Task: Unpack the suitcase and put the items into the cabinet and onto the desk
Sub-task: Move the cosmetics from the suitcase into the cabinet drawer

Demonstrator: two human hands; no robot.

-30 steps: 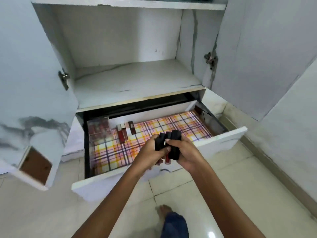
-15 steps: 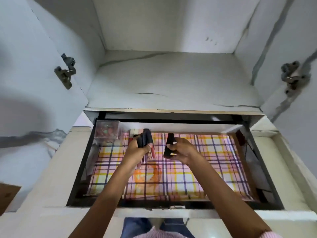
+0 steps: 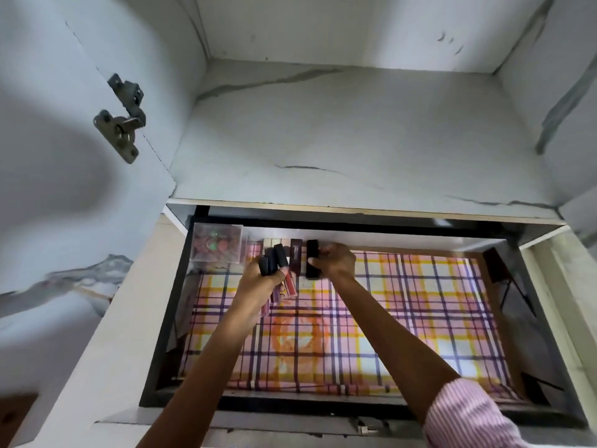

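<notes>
An open white drawer with black inner walls (image 3: 171, 318) carries a pink-and-yellow plaid paper liner (image 3: 403, 318). A clear plastic box (image 3: 218, 244) and small upright lipstick tubes (image 3: 295, 257) sit at its back-left corner.

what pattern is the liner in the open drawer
Plaid: pink, yellow and purple stripes on the drawer liner, head view.
</notes>
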